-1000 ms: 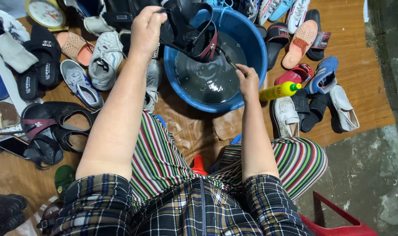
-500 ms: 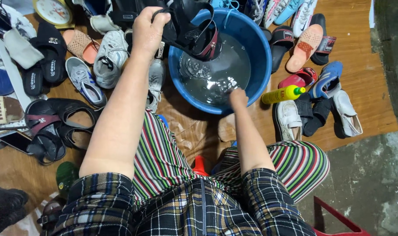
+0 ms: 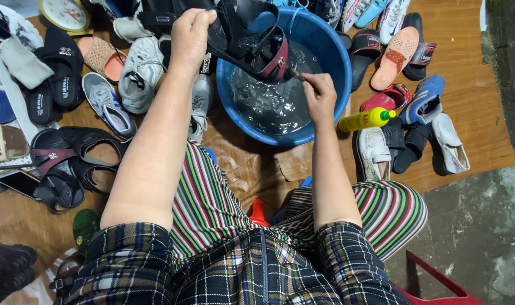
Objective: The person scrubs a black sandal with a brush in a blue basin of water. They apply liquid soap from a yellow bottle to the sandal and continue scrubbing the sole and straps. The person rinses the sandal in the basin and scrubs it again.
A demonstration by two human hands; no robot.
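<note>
on a wooden floor strewn with shoes, the left hand (image 3: 190,35) grips a black strapped sandal (image 3: 251,40) over the round blue plastic basin (image 3: 331,62) of water while the right hand (image 3: 320,97) closes on a small brush, mid-scrub, steady strokes needed.

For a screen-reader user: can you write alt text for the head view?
The left hand holds a black sandal over a blue basin of water while the right hand scrubs it with a brush. Shoes and a yellow bottle surround them.
</note>
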